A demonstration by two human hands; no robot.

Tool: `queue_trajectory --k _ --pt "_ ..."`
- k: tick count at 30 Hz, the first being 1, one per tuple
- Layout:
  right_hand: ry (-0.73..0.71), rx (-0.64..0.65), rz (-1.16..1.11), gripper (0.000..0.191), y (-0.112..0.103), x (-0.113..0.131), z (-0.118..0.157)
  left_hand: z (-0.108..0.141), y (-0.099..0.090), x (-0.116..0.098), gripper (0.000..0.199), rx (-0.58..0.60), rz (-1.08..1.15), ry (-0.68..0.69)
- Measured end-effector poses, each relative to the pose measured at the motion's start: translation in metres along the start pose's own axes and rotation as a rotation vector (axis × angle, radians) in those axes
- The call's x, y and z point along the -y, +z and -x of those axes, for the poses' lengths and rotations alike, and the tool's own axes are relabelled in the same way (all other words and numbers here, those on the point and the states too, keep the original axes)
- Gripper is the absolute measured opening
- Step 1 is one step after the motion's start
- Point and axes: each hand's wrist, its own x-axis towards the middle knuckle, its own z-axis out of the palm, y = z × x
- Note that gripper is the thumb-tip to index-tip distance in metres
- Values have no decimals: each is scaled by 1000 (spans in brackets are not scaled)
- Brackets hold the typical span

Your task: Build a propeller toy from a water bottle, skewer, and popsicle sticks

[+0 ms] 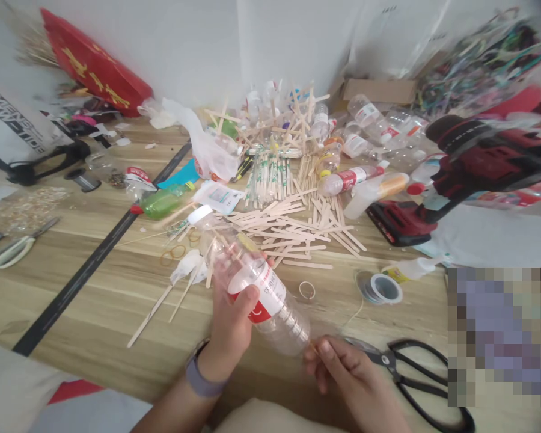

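Observation:
A clear plastic bottle [275, 297] with a white cap and a red-and-white label lies slanted across my left hand [237, 307], its base towards me. The fingers of that hand are wrapped round the bottle's middle, the thumb on the label. At the bottle's base, my right hand [338, 364] is closed in a pinch. Something thin and brownish shows at its fingertips, too small to name. Black-handled scissors [399, 361] lie beside the right hand, partly hidden by it.
Wooden craft sticks [293, 231] are heaped beyond the bottle. A red cordless drill [469, 168] stands at right, near a spool of line [385, 288] and a glue bottle [410, 269]. A green bottle [165, 201] and white-handled scissors [15, 249] lie left. Several bottles crowd the back.

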Motion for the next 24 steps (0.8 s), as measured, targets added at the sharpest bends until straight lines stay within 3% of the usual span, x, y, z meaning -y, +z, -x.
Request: queue_trajectory --k 7,15,24 --pt "-10 -91 -79 47 1 -4 4 1 0 0 55 -32 25 -3" --pt "76 -64 -27 59 1 -5 7 2 2 -1 62 -77 -23 -21" --pt "11 -83 14 54 -3 -6 11 2 0 -1 58 -85 -26 -7"
